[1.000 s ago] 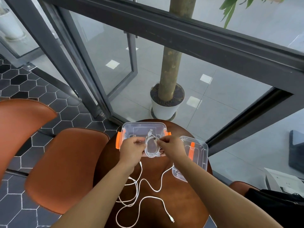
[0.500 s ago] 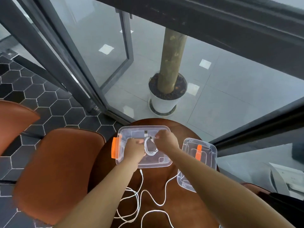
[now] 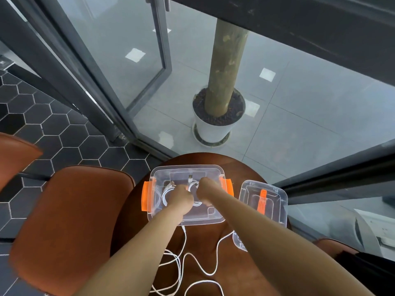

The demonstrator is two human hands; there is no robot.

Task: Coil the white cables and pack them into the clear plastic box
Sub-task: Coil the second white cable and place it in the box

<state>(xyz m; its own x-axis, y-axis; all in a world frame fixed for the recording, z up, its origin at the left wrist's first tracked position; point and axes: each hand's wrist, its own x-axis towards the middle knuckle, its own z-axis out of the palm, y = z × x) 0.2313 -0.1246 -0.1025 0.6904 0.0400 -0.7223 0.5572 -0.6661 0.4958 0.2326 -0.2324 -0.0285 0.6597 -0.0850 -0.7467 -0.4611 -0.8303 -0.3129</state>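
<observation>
We see a round, dark brown wooden table (image 3: pixel 201 248). On it sits a clear plastic box with orange side latches (image 3: pixel 210 220), and just to its right lies a clear plastic lid with an orange handle (image 3: pixel 277 195). Loose white cables (image 3: pixel 181 253) sprawl over the near part of the tabletop.

hex-tile floor (image 3: pixel 64 144) | glass wall (image 3: pixel 119 60) | brown chair (image 3: pixel 70 223) | potted trunk (image 3: pixel 222 82)

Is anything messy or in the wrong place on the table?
Yes: loose white cables still sprawl tangled across the round table, outside the clear box. The lid lies off beside it. Nothing looks broken or spilled.
</observation>
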